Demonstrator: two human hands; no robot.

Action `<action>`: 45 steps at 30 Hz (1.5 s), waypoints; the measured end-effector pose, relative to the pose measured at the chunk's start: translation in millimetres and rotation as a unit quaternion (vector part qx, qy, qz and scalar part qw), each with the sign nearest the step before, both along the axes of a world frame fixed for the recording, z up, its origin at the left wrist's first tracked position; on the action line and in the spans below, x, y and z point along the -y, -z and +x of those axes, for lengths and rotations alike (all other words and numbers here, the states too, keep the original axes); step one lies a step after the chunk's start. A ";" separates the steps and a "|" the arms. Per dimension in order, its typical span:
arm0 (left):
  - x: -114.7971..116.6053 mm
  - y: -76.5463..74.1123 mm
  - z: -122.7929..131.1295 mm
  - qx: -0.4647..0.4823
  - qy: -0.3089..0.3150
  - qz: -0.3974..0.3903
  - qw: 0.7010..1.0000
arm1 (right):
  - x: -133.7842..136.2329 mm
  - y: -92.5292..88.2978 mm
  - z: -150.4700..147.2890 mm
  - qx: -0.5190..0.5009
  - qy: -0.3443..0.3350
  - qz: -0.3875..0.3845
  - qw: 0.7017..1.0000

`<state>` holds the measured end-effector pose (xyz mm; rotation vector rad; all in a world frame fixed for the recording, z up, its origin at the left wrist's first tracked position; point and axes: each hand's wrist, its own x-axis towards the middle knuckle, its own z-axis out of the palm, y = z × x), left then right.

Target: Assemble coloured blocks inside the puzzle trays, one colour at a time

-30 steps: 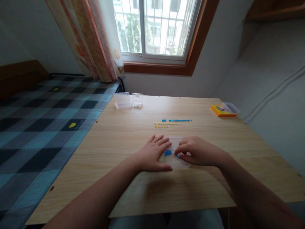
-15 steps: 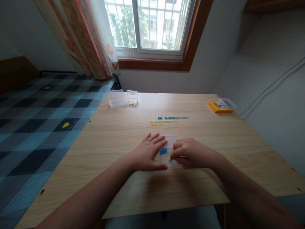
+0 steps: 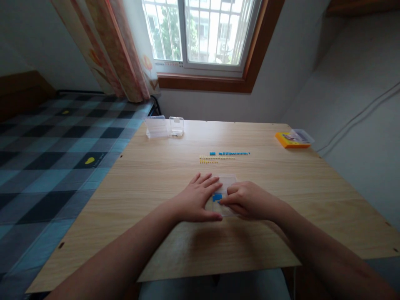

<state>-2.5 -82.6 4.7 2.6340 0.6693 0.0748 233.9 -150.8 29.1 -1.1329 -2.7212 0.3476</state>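
Note:
A shallow clear plastic box (image 3: 229, 180) lies opened flat in front of me. Inside its near half sits a cluster of flat blue pieces (image 3: 216, 196). My left hand (image 3: 198, 201) is spread open, resting over the left side of the box, with its thumb along the near edge. Fingers curled and pinched, my right hand (image 3: 246, 199) reaches in from the right. At its fingertips is a small blue piece (image 3: 219, 202), against the lower edge of the cluster. The fingers partly hide this piece, and the hand covers the box's right side.
Beyond the box, small blue pieces (image 3: 234, 153) and yellow pieces (image 3: 208, 161) lie in rows on the wooden table (image 3: 150, 183). Two clear containers (image 3: 156, 126) stand at the far left. An orange box (image 3: 292, 141) with a clear lid is at the far right.
My right fingertips have moved up and left with the small blue piece, bringing it against the blue cluster. My left hand stays spread on the box. The whole view has shifted slightly.

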 end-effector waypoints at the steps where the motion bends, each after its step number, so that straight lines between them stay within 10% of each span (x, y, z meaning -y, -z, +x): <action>1: 0.0 0.3 0.0 0.002 0.000 0.000 1.000 | 0.1 0.6 -0.5 0.003 0.002 0.003 1.000; 45: 0.4 2.6 -0.7 0.003 0.005 0.016 1.000 | -1.1 3.8 -2.4 -0.014 0.001 0.008 1.000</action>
